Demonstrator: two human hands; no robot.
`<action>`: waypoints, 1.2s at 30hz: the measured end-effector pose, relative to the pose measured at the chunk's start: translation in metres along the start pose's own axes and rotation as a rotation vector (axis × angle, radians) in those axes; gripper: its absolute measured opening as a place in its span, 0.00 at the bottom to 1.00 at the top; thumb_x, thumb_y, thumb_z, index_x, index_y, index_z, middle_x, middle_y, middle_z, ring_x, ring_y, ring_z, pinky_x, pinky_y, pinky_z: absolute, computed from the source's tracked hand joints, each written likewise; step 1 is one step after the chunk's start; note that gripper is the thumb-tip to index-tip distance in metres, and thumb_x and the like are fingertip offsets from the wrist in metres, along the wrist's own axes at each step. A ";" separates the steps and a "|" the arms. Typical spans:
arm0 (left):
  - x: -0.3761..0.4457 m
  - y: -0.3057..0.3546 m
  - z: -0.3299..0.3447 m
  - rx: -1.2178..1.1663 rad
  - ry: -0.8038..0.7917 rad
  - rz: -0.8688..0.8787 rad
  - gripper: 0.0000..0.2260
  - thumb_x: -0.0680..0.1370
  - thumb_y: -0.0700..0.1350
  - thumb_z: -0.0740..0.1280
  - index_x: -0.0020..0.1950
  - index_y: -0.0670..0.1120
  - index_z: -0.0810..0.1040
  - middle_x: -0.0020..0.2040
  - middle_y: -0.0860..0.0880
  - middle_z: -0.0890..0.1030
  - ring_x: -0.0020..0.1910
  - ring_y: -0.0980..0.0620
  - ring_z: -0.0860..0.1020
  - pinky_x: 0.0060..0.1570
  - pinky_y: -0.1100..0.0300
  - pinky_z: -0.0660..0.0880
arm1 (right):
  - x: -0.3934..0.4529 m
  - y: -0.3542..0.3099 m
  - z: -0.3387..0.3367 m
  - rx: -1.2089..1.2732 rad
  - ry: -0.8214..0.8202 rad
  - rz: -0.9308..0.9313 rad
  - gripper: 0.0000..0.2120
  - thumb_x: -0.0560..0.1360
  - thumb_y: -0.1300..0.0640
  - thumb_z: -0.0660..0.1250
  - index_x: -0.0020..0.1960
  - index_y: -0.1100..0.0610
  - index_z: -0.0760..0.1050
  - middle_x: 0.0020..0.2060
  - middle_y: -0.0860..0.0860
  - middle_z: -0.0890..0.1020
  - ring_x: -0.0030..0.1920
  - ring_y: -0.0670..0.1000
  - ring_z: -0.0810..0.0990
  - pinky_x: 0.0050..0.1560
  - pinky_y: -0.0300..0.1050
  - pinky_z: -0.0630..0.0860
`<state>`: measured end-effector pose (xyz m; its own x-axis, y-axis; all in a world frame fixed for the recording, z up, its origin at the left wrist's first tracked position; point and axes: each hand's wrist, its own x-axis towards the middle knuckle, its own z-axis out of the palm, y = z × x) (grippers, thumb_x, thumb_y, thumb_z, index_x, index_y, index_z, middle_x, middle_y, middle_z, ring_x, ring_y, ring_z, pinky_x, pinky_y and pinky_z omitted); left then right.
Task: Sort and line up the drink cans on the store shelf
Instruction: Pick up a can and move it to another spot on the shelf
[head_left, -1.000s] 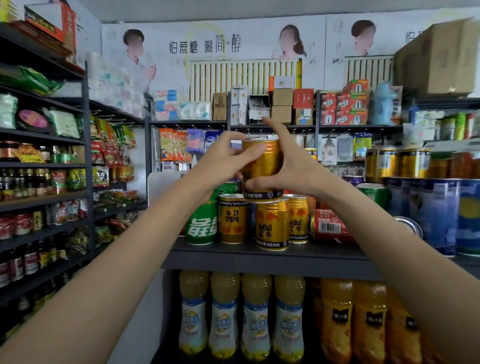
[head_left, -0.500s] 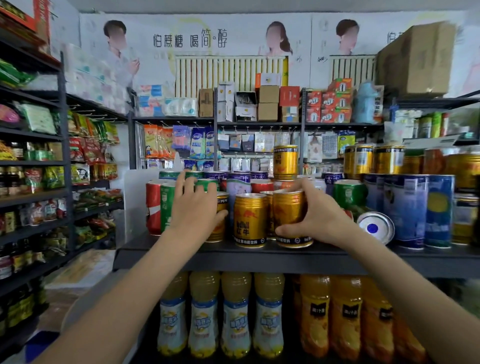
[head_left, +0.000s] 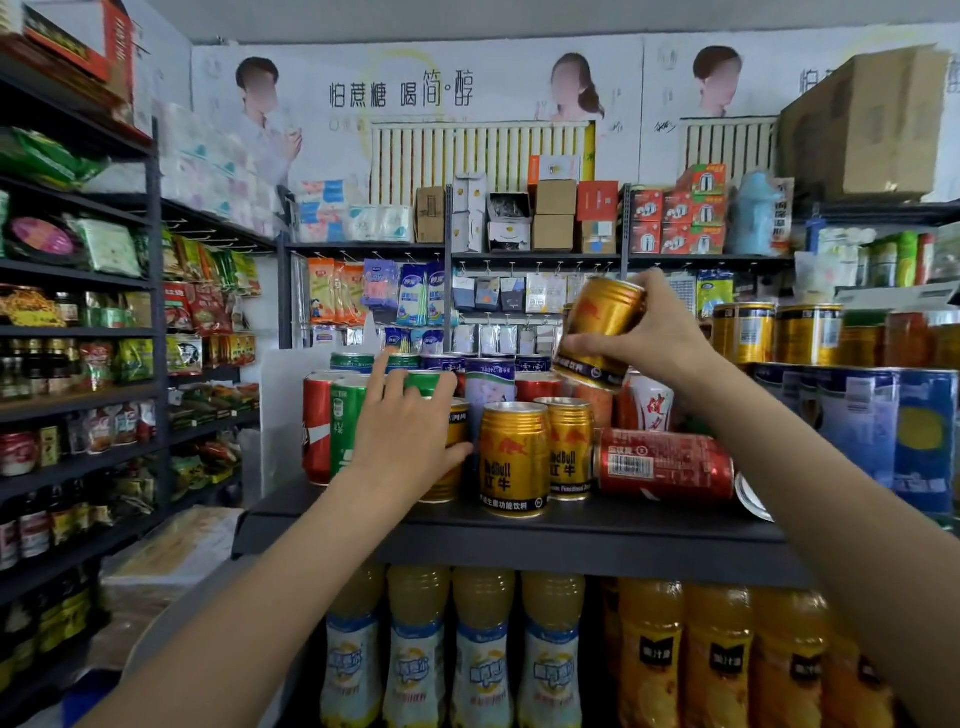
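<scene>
Since half a second ago, our right hand (head_left: 657, 332) has lifted a gold can (head_left: 597, 332) off the shelf (head_left: 519, 535) and now grips it round the body, tilted with its top leaning up and right, above the front row. Our left hand (head_left: 405, 441) rests on another gold can (head_left: 451, 452) at the row's left end, fingers curved round it. Two gold cans (head_left: 514, 457) stand upright between, just below and left of the raised one, so we judge the right hand nearer any gap there. Their labels read "RedBull" and "红牛". A red can (head_left: 665, 465) lies on its side, long axis left-right, barcode up.
</scene>
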<state>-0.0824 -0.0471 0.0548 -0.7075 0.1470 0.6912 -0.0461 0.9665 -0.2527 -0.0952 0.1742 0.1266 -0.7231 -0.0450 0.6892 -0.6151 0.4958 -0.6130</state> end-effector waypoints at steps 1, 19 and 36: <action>0.002 0.000 -0.001 0.008 -0.022 -0.002 0.33 0.74 0.65 0.58 0.72 0.48 0.56 0.63 0.42 0.75 0.70 0.42 0.62 0.72 0.46 0.39 | 0.008 -0.003 0.004 -0.048 -0.027 -0.010 0.32 0.63 0.54 0.77 0.58 0.54 0.61 0.43 0.47 0.72 0.40 0.45 0.74 0.36 0.36 0.72; 0.023 -0.011 -0.014 -0.196 -0.199 -0.008 0.36 0.72 0.65 0.61 0.70 0.44 0.55 0.66 0.38 0.69 0.70 0.39 0.59 0.71 0.45 0.38 | 0.026 0.007 0.032 -0.429 -0.164 -0.101 0.29 0.74 0.42 0.63 0.68 0.56 0.62 0.62 0.58 0.67 0.55 0.56 0.72 0.54 0.47 0.72; 0.015 -0.027 -0.103 -1.494 0.409 -0.391 0.19 0.71 0.53 0.71 0.52 0.46 0.66 0.49 0.51 0.72 0.48 0.56 0.73 0.46 0.62 0.73 | -0.030 -0.059 0.050 0.107 -0.383 -0.235 0.34 0.61 0.42 0.72 0.62 0.48 0.64 0.57 0.46 0.75 0.57 0.45 0.75 0.59 0.42 0.72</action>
<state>-0.0191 -0.0493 0.1420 -0.5791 -0.3414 0.7403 0.7034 0.2497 0.6655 -0.0527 0.1029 0.1233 -0.6121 -0.4726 0.6341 -0.7905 0.3424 -0.5078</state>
